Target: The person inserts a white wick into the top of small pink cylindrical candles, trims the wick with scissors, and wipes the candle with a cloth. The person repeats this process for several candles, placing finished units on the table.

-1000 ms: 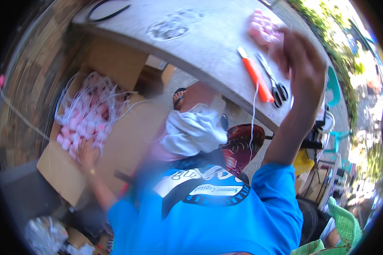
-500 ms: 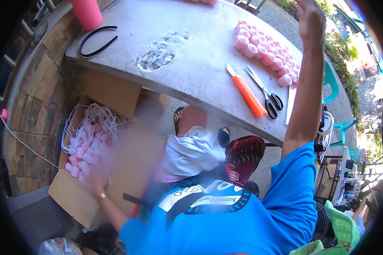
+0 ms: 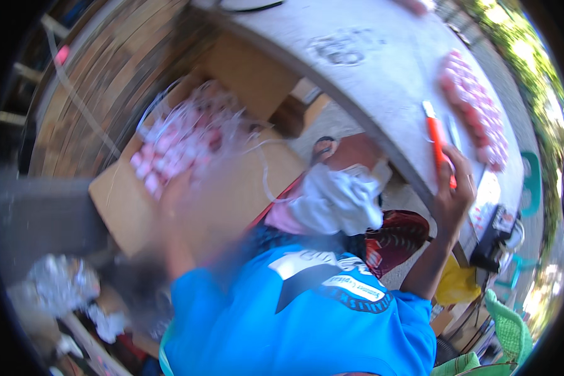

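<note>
I see the pink pieces with their white strings lying in a heap inside the open cardboard box on the ground, at the left side of the view. The left hand is down in this box, at the near edge of the heap and touching it. The hand is much blurred, so I cannot tell if its fingers are spread or closed on something.

A second group of pink pieces lies in rows on the grey table, at the far right, well apart from the box. Just beside these rows, nearer to me, lies an orange-handled tool along the table edge. The right hand rests at this edge, with its fingers curled over it and lying on the near end of the orange handle; if they truly pinch the handle, I cannot tell.

The box is plain brown, with its flaps open. A white cloth and a dark red patterned thing lie between the box and the table. A crumpled silver foil is on the ground at the lower left. A yellow bag lies below the right hand.
</note>
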Tool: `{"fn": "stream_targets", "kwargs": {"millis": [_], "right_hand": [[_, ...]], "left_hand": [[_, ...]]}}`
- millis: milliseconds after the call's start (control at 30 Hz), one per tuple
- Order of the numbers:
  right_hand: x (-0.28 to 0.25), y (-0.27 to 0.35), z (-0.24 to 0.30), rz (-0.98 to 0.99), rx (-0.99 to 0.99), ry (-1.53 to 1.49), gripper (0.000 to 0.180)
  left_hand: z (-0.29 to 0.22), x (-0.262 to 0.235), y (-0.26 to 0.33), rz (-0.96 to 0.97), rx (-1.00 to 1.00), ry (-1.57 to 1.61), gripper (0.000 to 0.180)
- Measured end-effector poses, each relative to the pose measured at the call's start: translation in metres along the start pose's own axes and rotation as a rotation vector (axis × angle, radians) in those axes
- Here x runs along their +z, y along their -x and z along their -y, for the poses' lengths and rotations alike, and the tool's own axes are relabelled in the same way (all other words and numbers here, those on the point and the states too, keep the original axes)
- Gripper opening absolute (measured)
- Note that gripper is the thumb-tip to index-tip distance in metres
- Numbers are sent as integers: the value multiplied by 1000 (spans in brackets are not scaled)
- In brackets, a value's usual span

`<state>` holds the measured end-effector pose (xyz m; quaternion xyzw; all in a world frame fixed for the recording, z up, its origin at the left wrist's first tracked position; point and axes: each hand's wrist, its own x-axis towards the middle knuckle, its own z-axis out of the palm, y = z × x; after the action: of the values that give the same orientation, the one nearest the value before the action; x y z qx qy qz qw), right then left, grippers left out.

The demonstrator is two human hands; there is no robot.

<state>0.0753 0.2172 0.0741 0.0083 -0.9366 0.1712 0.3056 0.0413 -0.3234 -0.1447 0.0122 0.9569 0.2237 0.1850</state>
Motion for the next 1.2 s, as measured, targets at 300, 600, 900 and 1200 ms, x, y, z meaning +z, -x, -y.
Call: {"fn": "stream_targets", "kwargs": {"millis": [300,600,900,1200], "right_hand": [[64,113,50,368,140,-152,15],[32,73,48,158,40,-408,18],[-57,17,44,156,139,-1120,31],[17,87,54,194,771,-1682,49]], "left_hand": [[-11,-7,-3,164,-95,-188,41],[-26,-17,-3,126,-160,-38,49],[-189,-90,16,-343,255,633,46],[-320,-51,13,305,747,826,59]]}}
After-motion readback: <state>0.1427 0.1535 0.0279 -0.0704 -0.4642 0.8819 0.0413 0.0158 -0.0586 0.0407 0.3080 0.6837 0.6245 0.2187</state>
